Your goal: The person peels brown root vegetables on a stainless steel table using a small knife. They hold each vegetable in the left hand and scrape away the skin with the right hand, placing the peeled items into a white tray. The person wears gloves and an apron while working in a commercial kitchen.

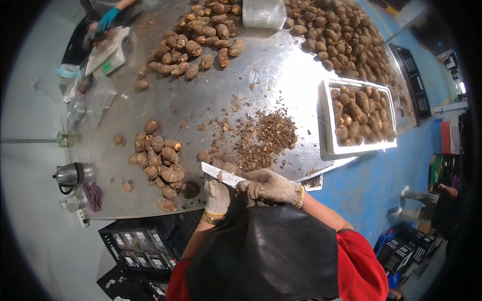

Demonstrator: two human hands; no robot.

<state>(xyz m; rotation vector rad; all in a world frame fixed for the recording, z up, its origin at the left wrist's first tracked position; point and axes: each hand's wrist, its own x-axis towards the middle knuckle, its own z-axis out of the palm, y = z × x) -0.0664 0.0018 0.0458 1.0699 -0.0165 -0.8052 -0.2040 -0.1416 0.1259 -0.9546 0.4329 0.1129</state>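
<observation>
My right hand point(273, 188), in a dirty white knit glove, is closed round the handle of a knife point(230, 179). Its broad pale blade points left and lies across the top of my left hand point(217, 197), which is gloved too. The left fingers look curled behind the blade; what they hold is hidden. Just beyond the blade rest a few dusty taro corms point(229, 167). A heap of brown peelings point(266, 138) is spread past my right hand. On the left sits a pile of trimmed taros point(159, 155) with some pale cut ends.
A white foam box point(329, 118) of taros stands at the right edge of the metal table point(211, 100). Large taro piles point(346, 37) cover the far side, by a stack of clear trays point(263, 14). Far left, another person's teal-gloved hand point(107, 20) is near a scale point(113, 55).
</observation>
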